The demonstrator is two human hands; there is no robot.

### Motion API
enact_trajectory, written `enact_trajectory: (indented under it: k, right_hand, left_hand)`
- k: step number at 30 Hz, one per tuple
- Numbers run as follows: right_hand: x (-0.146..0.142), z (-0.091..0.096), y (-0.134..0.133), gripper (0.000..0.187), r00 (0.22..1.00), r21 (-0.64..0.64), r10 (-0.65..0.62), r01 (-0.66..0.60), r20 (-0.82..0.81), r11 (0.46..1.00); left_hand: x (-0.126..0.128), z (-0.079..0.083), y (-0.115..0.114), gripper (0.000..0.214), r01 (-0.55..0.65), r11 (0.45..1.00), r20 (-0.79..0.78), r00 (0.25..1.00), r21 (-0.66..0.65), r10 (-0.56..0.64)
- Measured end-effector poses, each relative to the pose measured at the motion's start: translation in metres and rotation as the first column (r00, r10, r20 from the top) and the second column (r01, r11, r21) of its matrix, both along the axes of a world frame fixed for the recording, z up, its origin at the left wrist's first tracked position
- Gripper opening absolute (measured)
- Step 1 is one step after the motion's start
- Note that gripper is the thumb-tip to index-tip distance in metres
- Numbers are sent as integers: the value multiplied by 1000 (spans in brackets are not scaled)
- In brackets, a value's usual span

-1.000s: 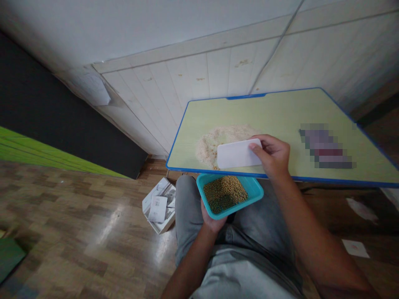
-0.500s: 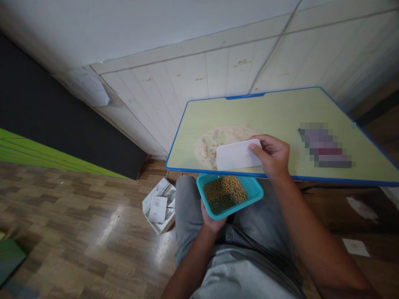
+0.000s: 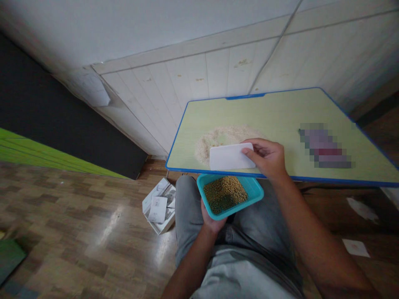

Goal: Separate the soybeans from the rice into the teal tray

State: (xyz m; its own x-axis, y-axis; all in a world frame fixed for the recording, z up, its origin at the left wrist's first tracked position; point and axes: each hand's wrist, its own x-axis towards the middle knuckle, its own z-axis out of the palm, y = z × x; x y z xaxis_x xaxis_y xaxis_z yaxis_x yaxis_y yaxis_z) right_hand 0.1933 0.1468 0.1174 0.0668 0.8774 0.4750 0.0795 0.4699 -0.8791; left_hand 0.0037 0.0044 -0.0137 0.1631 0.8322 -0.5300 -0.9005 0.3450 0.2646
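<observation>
My right hand (image 3: 266, 157) pinches a flat white rectangular card (image 3: 229, 157) by its right end, holding it on edge over the near side of the table (image 3: 280, 112). Behind the card lies a spread of pale grains like rice (image 3: 204, 145), curved around a thinner patch. Below the table edge, my left hand (image 3: 213, 218) grips a turquoise plastic basket (image 3: 257, 192) from its near left side, above my lap. Round tan beans (image 3: 235, 187) fill the basket's bottom, with darker greenish ones (image 3: 218, 201) toward the near left. The card hides part of the grains.
A blurred-out rectangular object (image 3: 326, 145) lies on the table's right. On the floor to the left stands an open white box (image 3: 160, 209) with papers in it. The panelled wall (image 3: 215, 74) runs behind the table. A white paper (image 3: 355, 248) lies at lower right.
My right hand has shifted the card slightly left and toward me, near the table edge. The orange bits seen beside the card are now mostly out of sight. My left hand and the basket stay put.
</observation>
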Motion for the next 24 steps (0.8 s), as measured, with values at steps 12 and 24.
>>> enact_trajectory:
  k: [12,24]
  right_hand:
    - [0,0,0,13,1000,-7,-9,9,-6,1000]
    - [5,-8,8,14,957,47,-275,280,-93,959]
  left_hand:
    - [-2,0,0,58,-2,999,37,999,-40,3]
    - [-5,-13,-1,57,-32,999,135,990,-40,37]
